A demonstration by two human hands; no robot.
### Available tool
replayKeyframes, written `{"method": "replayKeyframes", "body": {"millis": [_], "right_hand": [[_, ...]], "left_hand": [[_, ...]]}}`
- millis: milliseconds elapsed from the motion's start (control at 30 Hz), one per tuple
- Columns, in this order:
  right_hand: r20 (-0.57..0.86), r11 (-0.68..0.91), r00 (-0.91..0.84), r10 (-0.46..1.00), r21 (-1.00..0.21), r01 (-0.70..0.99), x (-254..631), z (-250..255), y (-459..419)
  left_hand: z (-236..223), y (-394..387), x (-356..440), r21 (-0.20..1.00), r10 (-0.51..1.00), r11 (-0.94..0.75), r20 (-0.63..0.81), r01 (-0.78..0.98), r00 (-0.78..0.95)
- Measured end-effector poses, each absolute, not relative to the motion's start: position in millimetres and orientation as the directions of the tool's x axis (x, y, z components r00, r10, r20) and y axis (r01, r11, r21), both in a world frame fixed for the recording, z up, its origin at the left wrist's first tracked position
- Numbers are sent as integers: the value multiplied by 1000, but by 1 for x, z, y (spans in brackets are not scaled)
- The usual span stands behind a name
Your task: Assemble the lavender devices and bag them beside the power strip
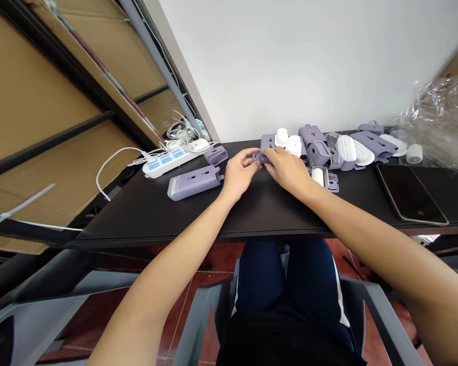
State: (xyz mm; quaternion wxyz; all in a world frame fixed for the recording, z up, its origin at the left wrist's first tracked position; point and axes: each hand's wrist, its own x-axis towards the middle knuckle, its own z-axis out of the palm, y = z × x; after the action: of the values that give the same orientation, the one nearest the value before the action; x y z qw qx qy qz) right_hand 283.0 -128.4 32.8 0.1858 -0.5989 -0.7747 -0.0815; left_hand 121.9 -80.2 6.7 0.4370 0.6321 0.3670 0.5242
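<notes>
Both my hands meet over the middle of the black table, around a small purple plastic part (257, 156) with a round dark piece on it. My left hand (239, 172) pinches its left side. My right hand (284, 169) has its fingers closed at the part's right side, covering some of it. Left of my left hand lies a long purple housing (195, 182) with a clear end and slots, and behind it a short purple cap (216, 155). Just beyond my right hand are purple housings (312, 134) and white ribbed pieces (293, 146).
A white power strip (168, 161) with cables lies at the left on the table (156, 213). To the right are more purple and white parts, a white roller (414, 154), a phone (410, 193) and crumpled clear plastic (442, 117). A white wall (309, 61) stands behind.
</notes>
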Motion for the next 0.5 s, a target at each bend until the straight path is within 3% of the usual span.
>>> {"method": "replayKeyframes", "body": {"millis": [267, 500], "right_hand": [[393, 325, -247, 886, -147, 934, 286, 35, -131], [394, 308, -238, 888, -123, 943, 281, 32, -129]], "left_hand": [[10, -83, 122, 924, 912, -383, 378, -3, 158], [7, -81, 122, 931, 919, -366, 357, 22, 165]]}}
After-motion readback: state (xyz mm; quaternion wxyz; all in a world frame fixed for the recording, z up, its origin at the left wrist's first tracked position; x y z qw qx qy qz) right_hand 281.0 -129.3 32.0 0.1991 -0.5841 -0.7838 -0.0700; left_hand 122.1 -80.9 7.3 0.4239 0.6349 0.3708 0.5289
